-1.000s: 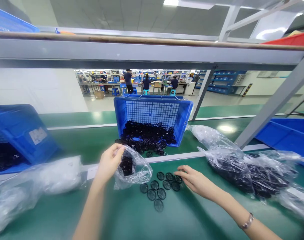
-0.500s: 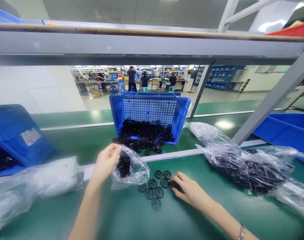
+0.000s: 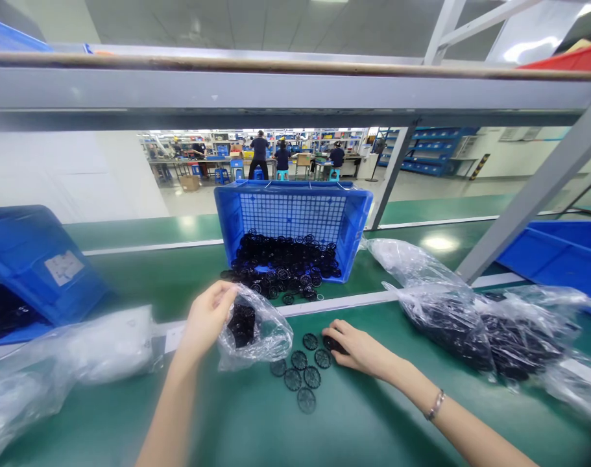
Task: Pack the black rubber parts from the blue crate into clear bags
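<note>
My left hand (image 3: 210, 318) pinches the rim of a clear plastic bag (image 3: 270, 331), whose mouth faces right and which has black parts (image 3: 242, 324) inside. Several round black wheel-like parts (image 3: 299, 360) lie flat on the green table (image 3: 237, 421), just right of the bag. At the right end of this group my right hand (image 3: 346, 347) has its fingers curled over black round parts (image 3: 331, 344); how many is hidden. Behind, a blue crate (image 3: 358, 227) lies tipped toward me, with a heap of the same black parts (image 3: 285, 256) spilling from its opening.
Filled clear bags (image 3: 451, 324) lie on the right, and another plastic bag (image 3: 110, 344) on the left. Blue bins (image 3: 27, 259) stand at both sides. A grey shelf beam (image 3: 285, 91) crosses above, with a slanted post (image 3: 533, 188) at right. People are far behind.
My right hand has moved slightly up and left, onto the spot of the upper right wheel part, which is now covered. My left hand still holds the bag; the view has shifted slightly.
</note>
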{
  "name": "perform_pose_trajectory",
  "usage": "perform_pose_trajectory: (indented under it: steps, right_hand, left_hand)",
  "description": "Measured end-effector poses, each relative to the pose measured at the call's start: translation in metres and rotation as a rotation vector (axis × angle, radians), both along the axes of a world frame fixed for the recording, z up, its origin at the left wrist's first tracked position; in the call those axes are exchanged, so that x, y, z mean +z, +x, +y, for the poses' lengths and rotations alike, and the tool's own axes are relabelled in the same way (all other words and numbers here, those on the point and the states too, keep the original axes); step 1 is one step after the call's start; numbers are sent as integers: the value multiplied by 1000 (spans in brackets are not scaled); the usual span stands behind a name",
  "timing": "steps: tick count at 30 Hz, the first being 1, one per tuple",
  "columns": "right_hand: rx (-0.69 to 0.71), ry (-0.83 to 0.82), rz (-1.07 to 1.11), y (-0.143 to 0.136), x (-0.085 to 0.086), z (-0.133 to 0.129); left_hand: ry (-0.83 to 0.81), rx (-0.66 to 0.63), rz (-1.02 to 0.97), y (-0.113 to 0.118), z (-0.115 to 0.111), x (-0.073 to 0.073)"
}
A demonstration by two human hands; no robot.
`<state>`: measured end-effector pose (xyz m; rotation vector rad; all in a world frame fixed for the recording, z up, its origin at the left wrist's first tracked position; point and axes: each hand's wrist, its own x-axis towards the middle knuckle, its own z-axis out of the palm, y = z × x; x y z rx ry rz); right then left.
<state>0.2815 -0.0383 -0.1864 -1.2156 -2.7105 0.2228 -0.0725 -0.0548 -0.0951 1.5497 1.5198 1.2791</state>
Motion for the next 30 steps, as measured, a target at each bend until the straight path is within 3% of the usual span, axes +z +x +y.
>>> perform_pose_trajectory:
  steps: [4, 10, 13, 17, 22, 25, 30]
  right_hand:
    - [-62, -28, 13, 1, -4, -8]
    - [77, -21, 18, -11, -14, -27]
    - [0, -24, 23, -13, -20, -30]
    - [-56, -6, 32, -20, -14, -24]
    - [82, 39, 50, -35, -9, 3]
    - [95, 22, 28, -37, -12, 13]
    - [59, 2, 35, -35, -5, -10]
  left_hand:
    - [-3, -4, -27, -1, 2, -1]
    - [6, -3, -10, -2, 2, -3]
    - [6, -3, -10, -3, 2, -2]
    - [-1, -1, 3, -2, 1, -1]
    - [13, -6, -18, -2, 0, 1]
    - [12, -1, -32, -3, -1, 2]
    - [9, -1, -40, -4, 0, 2]
